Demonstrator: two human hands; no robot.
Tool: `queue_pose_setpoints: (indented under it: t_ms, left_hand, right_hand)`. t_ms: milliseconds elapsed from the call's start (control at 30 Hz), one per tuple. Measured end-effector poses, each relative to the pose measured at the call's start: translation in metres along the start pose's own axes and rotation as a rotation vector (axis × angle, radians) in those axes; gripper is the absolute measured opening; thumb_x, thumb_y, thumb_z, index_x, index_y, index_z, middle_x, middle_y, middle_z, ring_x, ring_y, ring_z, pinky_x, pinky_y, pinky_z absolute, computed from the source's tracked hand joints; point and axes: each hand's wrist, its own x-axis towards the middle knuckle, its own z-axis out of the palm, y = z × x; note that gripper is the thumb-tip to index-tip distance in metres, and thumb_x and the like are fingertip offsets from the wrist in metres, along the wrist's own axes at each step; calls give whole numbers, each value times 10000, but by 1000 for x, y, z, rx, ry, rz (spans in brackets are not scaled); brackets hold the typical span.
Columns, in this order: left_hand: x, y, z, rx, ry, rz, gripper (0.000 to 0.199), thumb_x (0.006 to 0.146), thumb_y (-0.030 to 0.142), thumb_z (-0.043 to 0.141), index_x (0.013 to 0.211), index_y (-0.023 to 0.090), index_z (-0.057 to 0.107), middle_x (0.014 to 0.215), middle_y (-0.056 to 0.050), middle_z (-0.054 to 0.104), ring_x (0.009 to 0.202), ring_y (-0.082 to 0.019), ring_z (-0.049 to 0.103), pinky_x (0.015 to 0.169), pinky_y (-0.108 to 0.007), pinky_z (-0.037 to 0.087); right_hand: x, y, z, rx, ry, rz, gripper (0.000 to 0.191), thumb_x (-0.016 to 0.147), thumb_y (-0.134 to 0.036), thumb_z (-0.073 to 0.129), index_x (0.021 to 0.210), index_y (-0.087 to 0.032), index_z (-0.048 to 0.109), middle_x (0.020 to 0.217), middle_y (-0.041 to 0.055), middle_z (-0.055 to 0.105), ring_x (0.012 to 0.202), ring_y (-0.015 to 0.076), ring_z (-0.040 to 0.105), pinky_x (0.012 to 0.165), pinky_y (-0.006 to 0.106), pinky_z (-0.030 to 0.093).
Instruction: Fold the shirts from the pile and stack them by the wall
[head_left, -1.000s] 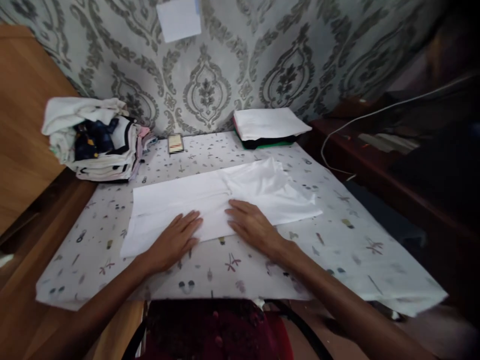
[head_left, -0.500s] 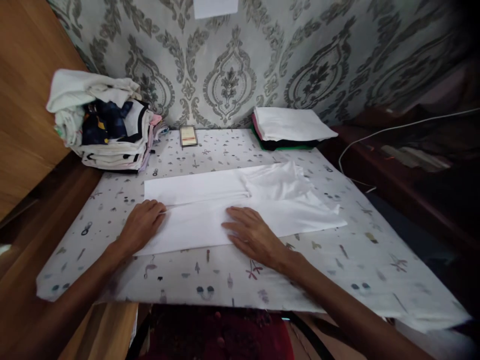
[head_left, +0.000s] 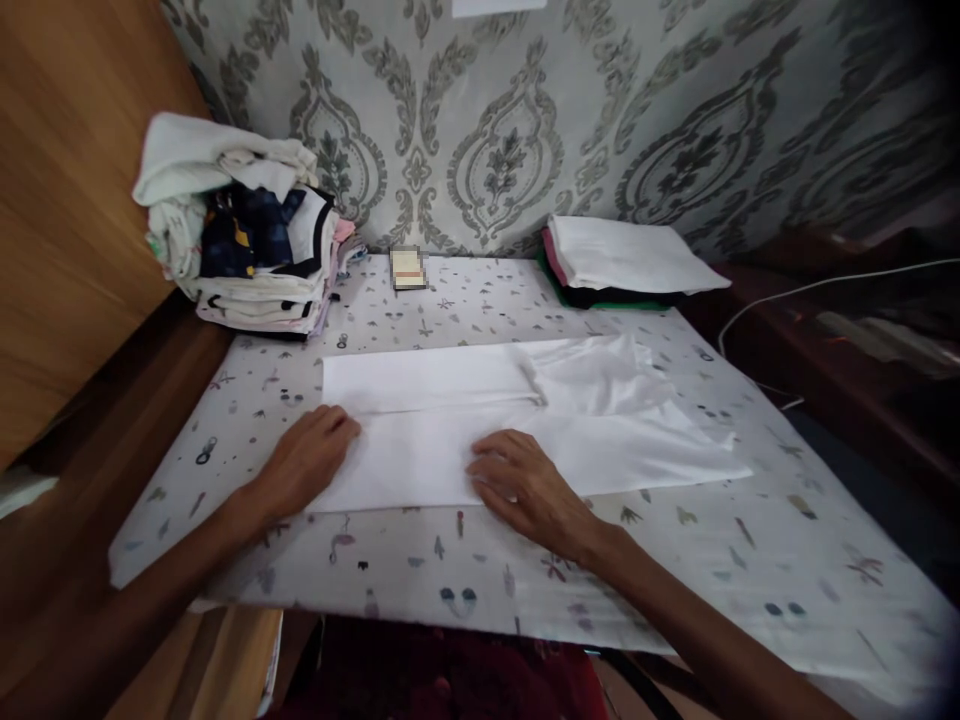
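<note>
A white shirt [head_left: 427, 450] lies lengthwise across the table, its two long sides folded in so that they meet along a middle seam. Its right end is loose and wrinkled, with sleeve-like points. At the left end, my left hand [head_left: 319, 455] has its fingers bent and close together over the shirt's edge; the thumb is mostly hidden. My right hand [head_left: 525, 490] rests on the near side of the shirt around its middle, palm down, fingers spread and slightly bent.
A tall pile of folded clothes [head_left: 255, 290] stands at the back left, beside a wooden panel [head_left: 82, 200]. At the back right is a lower stack of folded clothes [head_left: 637, 255]. Between them, a small blurred card [head_left: 409, 270] is near the wall. A white cable [head_left: 825, 285] runs at the right.
The whole view has shifted, so the table and clothes appear further right. Both hands remain on the shirt in nearly the same spots, the right one slightly closer to its left end.
</note>
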Motion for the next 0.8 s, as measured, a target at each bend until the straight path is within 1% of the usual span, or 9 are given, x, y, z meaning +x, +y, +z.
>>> queue_pose_setpoints:
  t_ms: [67, 167, 267, 300, 367, 433, 500, 667, 800]
  left_hand:
    - [-4, -23, -12, -124, 75, -101, 249, 954, 206, 376, 1015, 201, 618, 1000, -72, 631, 930, -220, 581, 817, -351, 480]
    - [1, -50, -29, -245, 186, -241, 216, 935, 284, 421, 981, 209, 618, 950, -40, 634, 857, -187, 587, 749, -304, 470]
    - [16, -64, -36, -347, 229, -270, 212, 907, 323, 457, 949, 198, 624, 924, -33, 644, 833, -177, 585, 713, -287, 455]
    - [21, -65, -35, -385, 211, -254, 215, 900, 326, 466, 954, 194, 627, 926, -34, 649, 834, -176, 588, 712, -285, 454]
    - [28, -64, -32, -434, 113, -181, 216, 892, 327, 485, 963, 192, 638, 924, -33, 655, 819, -172, 589, 709, -283, 452]
    - [32, -63, -28, -416, -12, -71, 213, 897, 336, 501, 964, 199, 650, 920, -34, 650, 818, -176, 583, 721, -288, 451]
    - [31, -62, -25, -355, -96, 23, 211, 913, 348, 504, 961, 207, 654, 932, -42, 637, 853, -190, 574, 747, -299, 450]
    - [27, -67, -26, -222, -133, 106, 202, 950, 295, 443, 964, 212, 627, 988, -49, 621, 916, -198, 568, 787, -309, 438]
    - [30, -68, -31, -118, -145, 134, 155, 932, 222, 435, 881, 209, 580, 932, -38, 606, 845, -191, 564, 742, -305, 417]
  right_hand:
    - [10, -9, 6, 15, -2, -24, 165, 947, -217, 533, 991, -199, 691, 1109, 129, 671, 1063, 272, 599, 922, 486, 510]
    - [32, -29, 23, 43, -53, -91, 197, 963, -220, 513, 1055, -194, 685, 1178, 139, 666, 1118, 274, 587, 960, 497, 491]
    - [58, -53, 42, 34, -132, -150, 199, 962, -212, 523, 1095, -179, 668, 1250, 145, 646, 1164, 270, 562, 992, 486, 473]
    - [65, -60, 47, 25, -158, -168, 198, 956, -210, 537, 1104, -170, 662, 1266, 147, 639, 1174, 270, 554, 998, 478, 469]
    - [76, -71, 55, 6, -195, -194, 201, 944, -207, 560, 1113, -153, 655, 1283, 151, 629, 1180, 273, 545, 1007, 464, 464]
    - [83, -76, 61, -10, -207, -189, 207, 941, -210, 569, 1121, -150, 652, 1299, 147, 619, 1184, 273, 542, 1015, 459, 457]
    - [86, -78, 65, -19, -198, -158, 218, 946, -218, 567, 1138, -155, 649, 1309, 141, 610, 1193, 270, 539, 1023, 457, 451]
    - [90, -77, 77, -19, -173, -89, 263, 968, -218, 540, 1209, -157, 625, 1352, 145, 593, 1257, 263, 513, 1059, 468, 429]
    - [94, -79, 83, -44, -203, -71, 311, 975, -247, 543, 1264, -152, 606, 1413, 148, 560, 1345, 277, 461, 1105, 484, 390]
